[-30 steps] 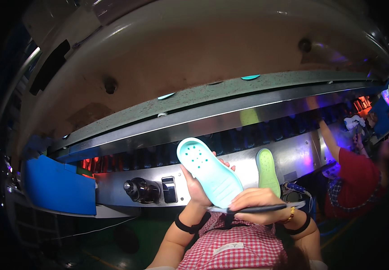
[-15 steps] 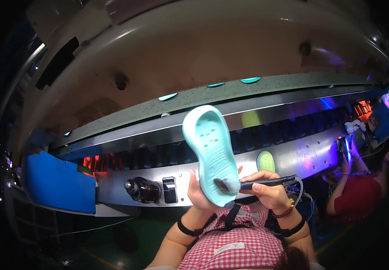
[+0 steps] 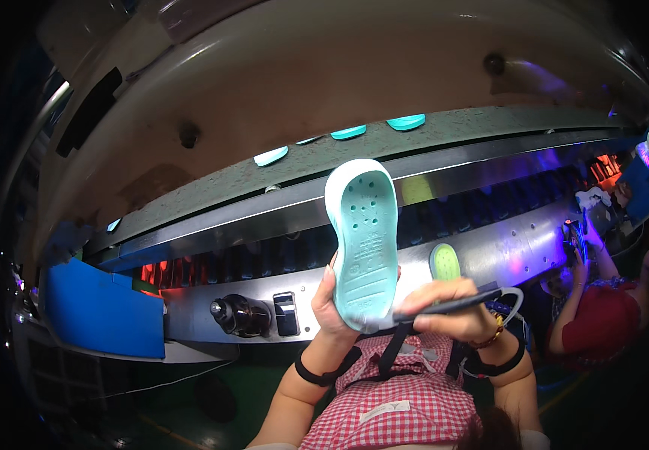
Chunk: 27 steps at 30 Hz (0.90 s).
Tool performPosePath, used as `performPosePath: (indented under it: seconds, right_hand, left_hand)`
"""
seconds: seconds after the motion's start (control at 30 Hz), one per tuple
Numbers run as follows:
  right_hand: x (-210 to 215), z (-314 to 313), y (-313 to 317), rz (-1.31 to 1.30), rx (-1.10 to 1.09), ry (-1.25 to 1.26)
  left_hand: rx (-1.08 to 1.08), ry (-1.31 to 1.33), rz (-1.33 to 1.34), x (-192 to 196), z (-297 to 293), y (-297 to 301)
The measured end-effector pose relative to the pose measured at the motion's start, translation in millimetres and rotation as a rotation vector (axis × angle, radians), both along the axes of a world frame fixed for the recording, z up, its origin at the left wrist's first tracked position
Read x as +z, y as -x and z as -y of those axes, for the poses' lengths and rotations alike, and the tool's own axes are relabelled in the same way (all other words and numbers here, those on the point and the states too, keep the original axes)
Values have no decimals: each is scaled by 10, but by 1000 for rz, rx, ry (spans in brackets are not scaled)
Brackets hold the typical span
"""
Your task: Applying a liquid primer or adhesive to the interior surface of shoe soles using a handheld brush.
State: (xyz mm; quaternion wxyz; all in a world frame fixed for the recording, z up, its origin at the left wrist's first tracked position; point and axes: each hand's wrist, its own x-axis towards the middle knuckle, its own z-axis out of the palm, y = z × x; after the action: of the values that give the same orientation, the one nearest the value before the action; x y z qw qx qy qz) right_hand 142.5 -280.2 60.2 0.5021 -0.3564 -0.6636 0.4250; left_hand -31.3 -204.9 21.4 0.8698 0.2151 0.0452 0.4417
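A pale turquoise shoe sole (image 3: 369, 232) with a raised rim and several small holes near its far end is held up in front of me. My left hand (image 3: 329, 309) grips its near left edge. In my right hand (image 3: 455, 311) is a black-handled brush (image 3: 444, 305) with a cable trailing from its end. The pale bristles are at the sole's near right edge, blurred by motion. Behind my right hand, a yellow-green sole (image 3: 445, 262) lies on the metal ledge.
On the metal ledge (image 3: 197, 311) stand a dark bottle (image 3: 239, 314) and a phone (image 3: 286, 313). Several turquoise soles (image 3: 348, 132) lie on the grey belt (image 3: 474, 135) beyond. A blue panel (image 3: 99, 307) is at left; a person in red (image 3: 602, 322) works at right.
The sole has turned more upright and shifted slightly right. The brush has moved from the sole's inner surface to its near right edge. Soles on the belt show more fully.
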Motion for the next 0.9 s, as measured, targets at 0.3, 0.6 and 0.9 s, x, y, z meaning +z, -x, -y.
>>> performPosePath:
  seconds: [0.3,0.6,0.9]
  right_hand:
    - [22,8,-41,136,103,-72]
    - [175,-35,-201,382,312,-133]
    - [128,21,-325,882,449,-177]
  left_hand:
    - [0,-76,-182,7,-98,87]
    - [-407,7,-475,109,-167,79]
    - [-605,30,-734,83,-133,53]
